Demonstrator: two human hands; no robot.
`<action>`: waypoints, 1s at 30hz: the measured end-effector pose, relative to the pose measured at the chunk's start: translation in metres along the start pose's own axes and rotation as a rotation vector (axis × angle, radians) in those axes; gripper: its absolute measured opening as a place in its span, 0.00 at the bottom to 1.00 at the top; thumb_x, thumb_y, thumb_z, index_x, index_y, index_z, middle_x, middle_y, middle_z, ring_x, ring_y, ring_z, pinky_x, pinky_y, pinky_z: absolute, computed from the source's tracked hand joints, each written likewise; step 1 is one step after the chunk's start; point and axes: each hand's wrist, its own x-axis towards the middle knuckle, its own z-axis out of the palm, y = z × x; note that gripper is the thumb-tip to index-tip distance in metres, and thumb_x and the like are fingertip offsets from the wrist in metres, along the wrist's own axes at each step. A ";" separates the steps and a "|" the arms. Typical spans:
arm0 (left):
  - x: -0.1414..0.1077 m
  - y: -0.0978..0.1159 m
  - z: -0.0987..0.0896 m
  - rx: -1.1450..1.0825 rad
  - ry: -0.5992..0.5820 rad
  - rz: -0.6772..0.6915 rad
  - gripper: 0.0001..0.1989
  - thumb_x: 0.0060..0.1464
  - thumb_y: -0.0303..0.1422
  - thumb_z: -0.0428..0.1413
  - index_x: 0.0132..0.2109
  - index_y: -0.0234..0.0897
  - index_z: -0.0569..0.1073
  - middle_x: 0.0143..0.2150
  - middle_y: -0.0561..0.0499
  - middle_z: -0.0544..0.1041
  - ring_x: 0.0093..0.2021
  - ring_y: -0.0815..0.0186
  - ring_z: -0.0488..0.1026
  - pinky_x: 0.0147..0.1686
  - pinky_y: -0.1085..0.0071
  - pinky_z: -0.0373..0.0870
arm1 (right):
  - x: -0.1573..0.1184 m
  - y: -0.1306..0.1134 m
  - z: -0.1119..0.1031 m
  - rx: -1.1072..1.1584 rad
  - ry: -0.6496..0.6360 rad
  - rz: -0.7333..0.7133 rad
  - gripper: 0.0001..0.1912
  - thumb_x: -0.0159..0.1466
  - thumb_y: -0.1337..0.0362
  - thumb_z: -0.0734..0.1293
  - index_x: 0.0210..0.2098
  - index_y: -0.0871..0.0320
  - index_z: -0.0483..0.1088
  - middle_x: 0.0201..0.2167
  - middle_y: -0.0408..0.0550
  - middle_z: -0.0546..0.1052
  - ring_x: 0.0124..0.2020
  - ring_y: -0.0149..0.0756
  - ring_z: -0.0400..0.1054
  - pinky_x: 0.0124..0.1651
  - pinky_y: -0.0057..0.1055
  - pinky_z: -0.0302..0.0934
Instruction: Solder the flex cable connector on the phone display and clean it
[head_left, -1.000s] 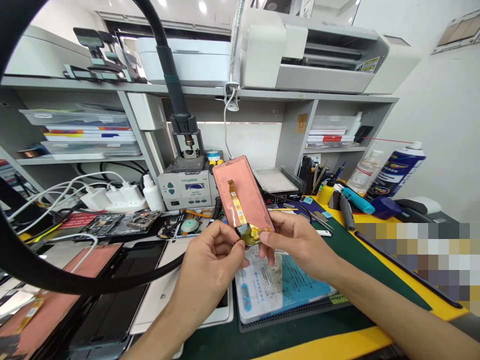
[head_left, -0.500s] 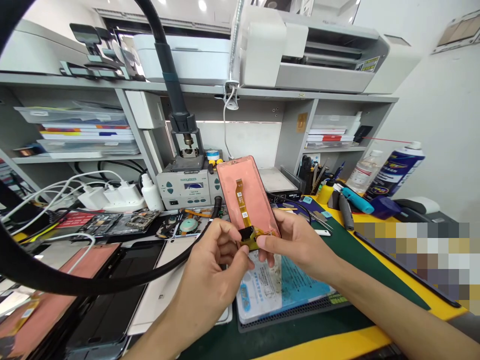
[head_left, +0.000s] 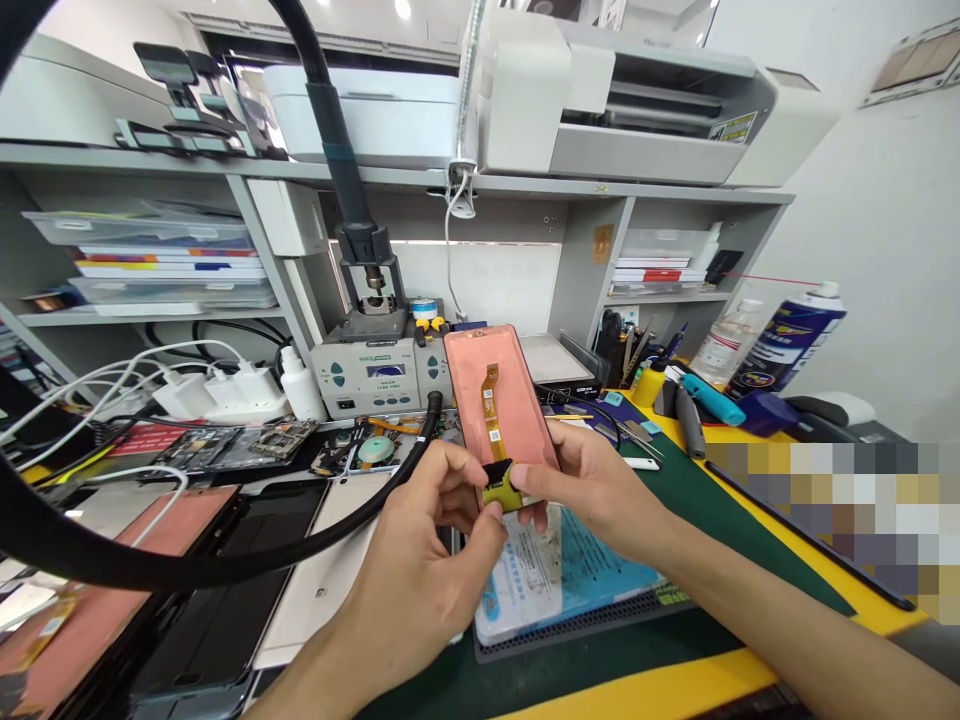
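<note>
A phone screen (head_left: 517,390) with a copper-pink back is held up in front of me, tilted, its lower end toward me. Down its middle runs an orange-brown flex cable (head_left: 491,405). At the lower end lie a black strip and a yellowish flex piece (head_left: 501,492). My left hand (head_left: 439,530) is closed at the lower left corner, thumb and fingers pinching the edge by the flex piece. My right hand (head_left: 581,475) grips the lower right side, with its thumb pressed on the flex piece and its fingers behind the screen.
Beneath the hands lies a blue-and-white box (head_left: 559,590) on a green mat (head_left: 697,655). Phone parts and screens, including a black one (head_left: 232,590), cover the left side. A black hose (head_left: 225,572) loops close on the left. A soldering station (head_left: 371,375) stands behind.
The screen has shifted slightly down and right and stands a little more upright. The right thumb now presses the flex piece flatter against it. Both hands keep their grip.
</note>
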 end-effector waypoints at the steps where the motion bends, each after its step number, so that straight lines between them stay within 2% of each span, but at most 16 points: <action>1: -0.001 0.001 -0.001 0.012 -0.007 0.004 0.06 0.63 0.36 0.52 0.42 0.44 0.61 0.35 0.54 0.71 0.36 0.66 0.72 0.36 0.69 0.70 | 0.000 0.000 0.000 0.006 -0.004 -0.002 0.15 0.58 0.57 0.73 0.35 0.59 0.67 0.25 0.42 0.73 0.24 0.32 0.69 0.23 0.26 0.62; 3: -0.003 0.003 -0.002 -0.003 -0.035 0.016 0.05 0.64 0.35 0.52 0.43 0.43 0.61 0.37 0.53 0.72 0.37 0.65 0.73 0.38 0.68 0.70 | 0.000 0.000 0.000 0.017 -0.012 -0.012 0.14 0.59 0.57 0.73 0.35 0.59 0.67 0.26 0.43 0.73 0.24 0.32 0.70 0.24 0.26 0.62; 6: -0.003 0.004 -0.003 -0.143 -0.057 0.018 0.06 0.63 0.34 0.53 0.44 0.43 0.61 0.39 0.53 0.74 0.38 0.65 0.73 0.41 0.65 0.71 | -0.001 0.002 -0.001 0.021 -0.018 -0.026 0.14 0.59 0.58 0.73 0.36 0.59 0.66 0.27 0.43 0.74 0.24 0.32 0.70 0.24 0.26 0.62; 9: 0.001 0.006 -0.004 -0.301 0.006 -0.039 0.11 0.61 0.33 0.55 0.45 0.44 0.59 0.37 0.56 0.75 0.34 0.66 0.75 0.38 0.65 0.74 | -0.001 0.002 -0.001 0.021 -0.031 -0.035 0.14 0.60 0.57 0.72 0.36 0.59 0.66 0.26 0.42 0.73 0.24 0.31 0.70 0.24 0.26 0.62; 12: 0.007 0.008 -0.006 -0.362 0.034 -0.129 0.13 0.59 0.32 0.58 0.46 0.43 0.60 0.31 0.58 0.75 0.28 0.66 0.76 0.32 0.67 0.75 | -0.002 0.001 0.000 0.032 -0.035 -0.041 0.14 0.61 0.57 0.72 0.36 0.59 0.66 0.25 0.41 0.73 0.23 0.30 0.69 0.24 0.26 0.63; 15: 0.010 0.011 -0.008 -0.375 -0.061 -0.209 0.12 0.59 0.34 0.58 0.46 0.39 0.64 0.31 0.54 0.76 0.29 0.65 0.76 0.32 0.67 0.74 | -0.002 0.001 0.001 0.034 -0.038 -0.051 0.14 0.62 0.57 0.72 0.37 0.59 0.66 0.25 0.40 0.72 0.23 0.30 0.69 0.24 0.27 0.62; 18: 0.010 0.010 -0.007 -0.330 -0.154 -0.219 0.10 0.59 0.35 0.58 0.45 0.35 0.70 0.34 0.50 0.78 0.30 0.68 0.75 0.32 0.71 0.73 | -0.003 0.003 0.002 0.024 -0.048 -0.066 0.13 0.63 0.58 0.71 0.36 0.59 0.66 0.25 0.41 0.72 0.23 0.29 0.68 0.25 0.27 0.62; 22: 0.009 0.008 -0.006 -0.311 -0.155 -0.209 0.07 0.60 0.34 0.57 0.43 0.35 0.75 0.32 0.51 0.78 0.29 0.70 0.74 0.32 0.74 0.73 | -0.005 0.006 0.002 0.024 -0.069 -0.078 0.10 0.64 0.60 0.70 0.37 0.59 0.66 0.27 0.41 0.72 0.23 0.29 0.68 0.26 0.28 0.64; 30: 0.008 0.007 -0.008 -0.334 -0.160 -0.153 0.07 0.60 0.31 0.56 0.45 0.36 0.76 0.32 0.52 0.78 0.29 0.69 0.75 0.32 0.72 0.73 | -0.004 0.001 -0.003 0.086 -0.122 -0.055 0.09 0.64 0.61 0.68 0.37 0.62 0.68 0.27 0.45 0.73 0.24 0.31 0.69 0.25 0.28 0.64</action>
